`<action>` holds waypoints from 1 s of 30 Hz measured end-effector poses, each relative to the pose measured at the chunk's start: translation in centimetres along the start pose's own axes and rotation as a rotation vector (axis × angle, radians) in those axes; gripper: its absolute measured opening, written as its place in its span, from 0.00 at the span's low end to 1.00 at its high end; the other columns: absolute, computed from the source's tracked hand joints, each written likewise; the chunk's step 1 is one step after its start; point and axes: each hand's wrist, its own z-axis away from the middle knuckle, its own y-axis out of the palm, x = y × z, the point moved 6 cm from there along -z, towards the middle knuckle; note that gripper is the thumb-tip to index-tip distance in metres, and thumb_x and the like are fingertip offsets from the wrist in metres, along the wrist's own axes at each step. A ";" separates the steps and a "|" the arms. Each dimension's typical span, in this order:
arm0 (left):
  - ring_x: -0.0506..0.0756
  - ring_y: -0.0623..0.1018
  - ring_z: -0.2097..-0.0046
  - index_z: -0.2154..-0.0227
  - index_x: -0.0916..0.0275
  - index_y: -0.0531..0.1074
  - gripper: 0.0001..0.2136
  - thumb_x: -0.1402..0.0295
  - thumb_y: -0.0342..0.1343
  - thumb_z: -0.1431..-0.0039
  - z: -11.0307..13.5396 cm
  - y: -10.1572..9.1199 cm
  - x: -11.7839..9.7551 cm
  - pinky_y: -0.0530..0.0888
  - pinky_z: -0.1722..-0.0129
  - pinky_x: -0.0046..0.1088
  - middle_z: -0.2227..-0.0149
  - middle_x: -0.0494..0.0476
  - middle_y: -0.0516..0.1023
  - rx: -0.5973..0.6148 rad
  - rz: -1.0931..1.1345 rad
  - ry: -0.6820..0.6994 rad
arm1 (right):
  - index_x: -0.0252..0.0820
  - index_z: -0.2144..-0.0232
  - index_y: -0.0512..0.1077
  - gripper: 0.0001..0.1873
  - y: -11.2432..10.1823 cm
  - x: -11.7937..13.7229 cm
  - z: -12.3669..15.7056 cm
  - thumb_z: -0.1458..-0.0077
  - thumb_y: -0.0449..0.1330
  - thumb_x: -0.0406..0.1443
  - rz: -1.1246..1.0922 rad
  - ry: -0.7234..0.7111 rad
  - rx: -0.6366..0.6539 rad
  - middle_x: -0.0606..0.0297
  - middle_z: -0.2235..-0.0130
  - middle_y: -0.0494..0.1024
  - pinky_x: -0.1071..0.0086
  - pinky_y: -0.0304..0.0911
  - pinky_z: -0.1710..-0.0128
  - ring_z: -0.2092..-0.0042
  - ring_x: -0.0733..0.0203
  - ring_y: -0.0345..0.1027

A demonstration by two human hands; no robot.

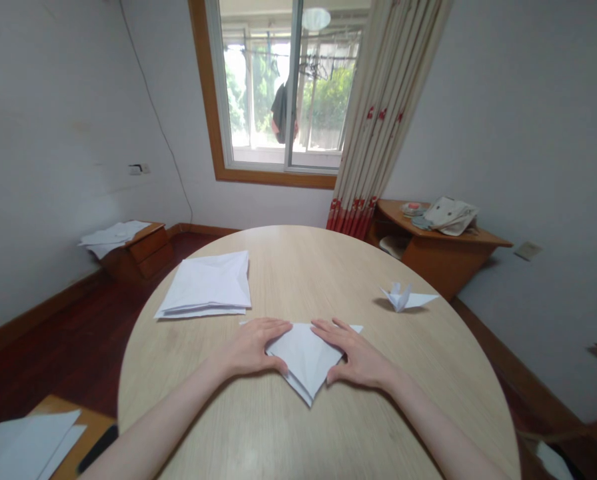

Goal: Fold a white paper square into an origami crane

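Note:
A white sheet of paper point(306, 360), folded into layers, lies on the round table with one point towards me. Its side corners stick out past my hands at the far edge. My left hand point(258, 343) rests on the left side of the paper, fingers stretched flat and thumb spread along the lower left edge. On the right side lies my right hand point(356, 353), fingers extended over the paper and thumb apart by the lower right edge. Both palms hide parts of the folds. Neither hand grips the paper.
A stack of white paper point(208, 283) lies at the table's point(298, 267) far left. An origami crane point(406, 299) stands at the right. More paper point(33, 443) sits on a low surface at lower left. A wooden desk point(443, 260) holding a cloth bag point(452, 217) stands behind.

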 end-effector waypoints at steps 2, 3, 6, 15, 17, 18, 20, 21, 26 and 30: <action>0.63 0.70 0.43 0.43 0.61 0.66 0.37 0.43 0.59 0.51 0.0 -0.1 0.0 0.64 0.42 0.40 0.44 0.64 0.71 -0.006 0.002 0.006 | 0.41 0.38 0.58 0.50 -0.1 -0.1 0.1 0.56 0.59 0.62 -0.018 -0.009 -0.027 0.50 0.36 0.58 0.49 0.41 0.35 0.35 0.47 0.50; 0.63 0.70 0.43 0.43 0.61 0.66 0.36 0.43 0.58 0.50 0.0 -0.1 0.1 0.65 0.43 0.40 0.44 0.64 0.72 -0.008 0.004 0.011 | 0.41 0.39 0.59 0.49 -0.1 -0.2 0.1 0.55 0.58 0.62 -0.024 -0.014 -0.039 0.50 0.37 0.59 0.49 0.43 0.35 0.36 0.47 0.52; 0.63 0.71 0.44 0.43 0.62 0.66 0.35 0.43 0.56 0.48 0.1 -0.2 0.1 0.66 0.44 0.41 0.45 0.64 0.72 -0.009 0.012 0.028 | 0.42 0.39 0.61 0.46 -0.2 -0.3 0.2 0.53 0.55 0.63 -0.039 -0.027 -0.069 0.51 0.38 0.62 0.49 0.46 0.36 0.37 0.47 0.55; 0.63 0.73 0.47 0.44 0.63 0.67 0.34 0.48 0.62 0.50 0.2 -0.6 -0.7 0.68 0.46 0.39 0.47 0.65 0.74 -0.031 0.048 0.057 | 0.41 0.44 0.68 0.43 -0.9 0.2 0.5 0.46 0.42 0.64 -0.046 -0.084 -0.165 0.51 0.43 0.70 0.50 0.58 0.43 0.42 0.47 0.63; 0.61 0.73 0.46 0.44 0.62 0.67 0.27 0.53 0.59 0.44 0.2 -0.7 -0.5 0.69 0.46 0.39 0.46 0.64 0.73 -0.042 0.051 0.038 | 0.41 0.45 0.69 0.43 -1.1 0.4 0.6 0.45 0.40 0.64 -0.037 -0.093 -0.187 0.52 0.45 0.72 0.51 0.60 0.45 0.44 0.47 0.66; 0.61 0.73 0.46 0.44 0.62 0.67 0.25 0.56 0.56 0.41 0.3 -0.7 -0.4 0.69 0.46 0.38 0.46 0.64 0.73 -0.051 0.058 0.029 | 0.41 0.46 0.70 0.43 -1.2 0.5 0.6 0.45 0.39 0.64 -0.034 -0.096 -0.199 0.52 0.46 0.73 0.52 0.61 0.46 0.45 0.47 0.67; 0.60 0.72 0.45 0.44 0.60 0.67 0.21 0.59 0.53 0.38 0.4 -0.8 -0.2 0.68 0.45 0.38 0.45 0.62 0.72 -0.076 0.085 0.018 | 0.40 0.46 0.70 0.43 -1.5 0.6 0.8 0.44 0.38 0.63 -0.028 -0.100 -0.227 0.52 0.47 0.74 0.53 0.64 0.48 0.47 0.47 0.69; 0.59 0.72 0.44 0.44 0.60 0.67 0.20 0.60 0.52 0.37 0.4 -0.9 0.0 0.68 0.45 0.38 0.44 0.61 0.72 -0.094 0.102 0.013 | 0.41 0.47 0.70 0.42 -1.6 0.7 0.8 0.44 0.38 0.63 -0.025 -0.101 -0.241 0.52 0.48 0.75 0.54 0.65 0.49 0.48 0.48 0.70; 0.56 0.77 0.51 0.41 0.58 0.62 0.20 0.64 0.47 0.35 0.6 -1.3 0.6 0.71 0.48 0.35 0.48 0.59 0.74 -0.231 0.192 -0.026 | 0.44 0.46 0.69 0.31 -1.9 0.7 1.1 0.35 0.39 0.53 -0.006 -0.094 -0.284 0.56 0.48 0.76 0.57 0.66 0.50 0.48 0.53 0.70; 0.55 0.77 0.53 0.40 0.58 0.60 0.20 0.64 0.47 0.35 0.6 -1.5 0.9 0.73 0.50 0.35 0.49 0.60 0.74 -0.316 0.210 -0.026 | 0.44 0.44 0.67 0.26 -2.1 0.4 1.3 0.34 0.41 0.47 0.016 -0.076 -0.347 0.57 0.46 0.73 0.58 0.66 0.49 0.46 0.54 0.69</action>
